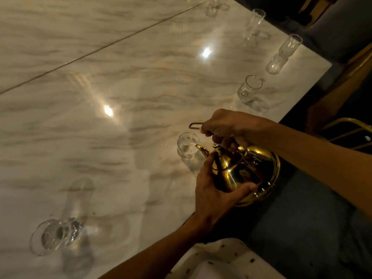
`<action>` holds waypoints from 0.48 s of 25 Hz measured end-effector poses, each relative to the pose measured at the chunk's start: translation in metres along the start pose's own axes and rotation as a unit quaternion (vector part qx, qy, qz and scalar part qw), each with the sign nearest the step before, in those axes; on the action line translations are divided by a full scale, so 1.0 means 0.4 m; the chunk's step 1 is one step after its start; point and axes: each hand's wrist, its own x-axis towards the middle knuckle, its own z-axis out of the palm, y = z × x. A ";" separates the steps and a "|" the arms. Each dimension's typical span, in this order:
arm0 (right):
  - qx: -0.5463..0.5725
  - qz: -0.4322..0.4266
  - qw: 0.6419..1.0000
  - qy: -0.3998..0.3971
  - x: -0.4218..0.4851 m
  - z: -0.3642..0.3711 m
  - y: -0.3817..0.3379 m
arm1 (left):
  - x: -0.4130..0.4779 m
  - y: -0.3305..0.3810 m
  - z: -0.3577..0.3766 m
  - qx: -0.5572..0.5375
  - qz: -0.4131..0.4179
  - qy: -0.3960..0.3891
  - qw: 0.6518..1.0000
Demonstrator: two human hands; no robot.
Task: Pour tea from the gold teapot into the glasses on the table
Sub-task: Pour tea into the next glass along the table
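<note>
The gold teapot (251, 174) is tilted over the table's near edge, its spout tip over the rim of a clear glass (187, 144). My right hand (227, 125) grips the teapot's wire handle from above. My left hand (213, 190) cups the pot's body from below and the side. The glass under the spout appears to hold some clear liquid. Another glass (54, 234) stands at the lower left. A row of glasses runs up the right edge: one (249, 89), another (283, 55), and a third (253, 24).
The marble table (120, 97) has a diagonal seam and bright lamp reflections. One more glass (213, 6) sits at the far top. Grey upholstered seating (302, 218) and gold chair frames (350, 129) line the table's right edge.
</note>
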 end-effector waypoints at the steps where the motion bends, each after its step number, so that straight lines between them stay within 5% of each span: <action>1: -0.007 -0.009 1.000 0.012 -0.006 0.001 0.001 | 0.000 -0.001 -0.001 0.004 0.002 -0.002 1.000; 12: 0.003 -0.029 0.997 0.069 -0.039 0.022 0.054 | -0.017 -0.027 -0.005 0.032 0.040 -0.011 0.999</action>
